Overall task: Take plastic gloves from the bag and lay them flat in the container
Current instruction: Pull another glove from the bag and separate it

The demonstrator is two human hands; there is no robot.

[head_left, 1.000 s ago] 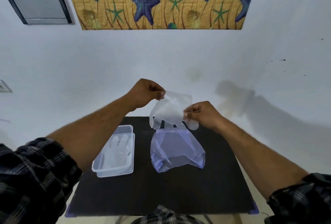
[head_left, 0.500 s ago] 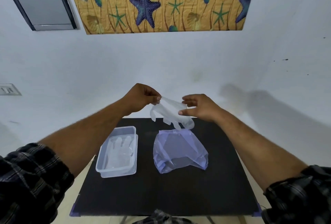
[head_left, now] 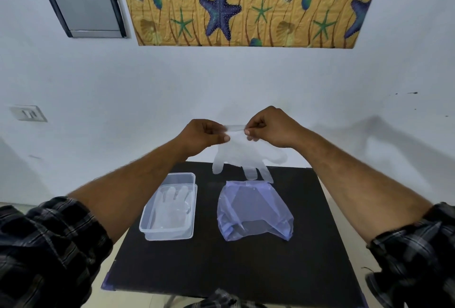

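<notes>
A clear plastic glove hangs in the air above the far edge of the table, its fingers pointing down. My left hand and my right hand each pinch its cuff edge, close together. Below it lies a translucent bluish plastic bag on the black table. Left of the bag stands a clear rectangular container with a glove lying flat inside it.
A white wall stands right behind the table. On it hang a starfish-patterned panel, a grey metal box and a switch plate. The table's front corners carry purple guards.
Both hands have come closer together at the glove's cuff, and the glove now hangs spread open, fingers down. The view has tilted slightly; bag and container stay put.
</notes>
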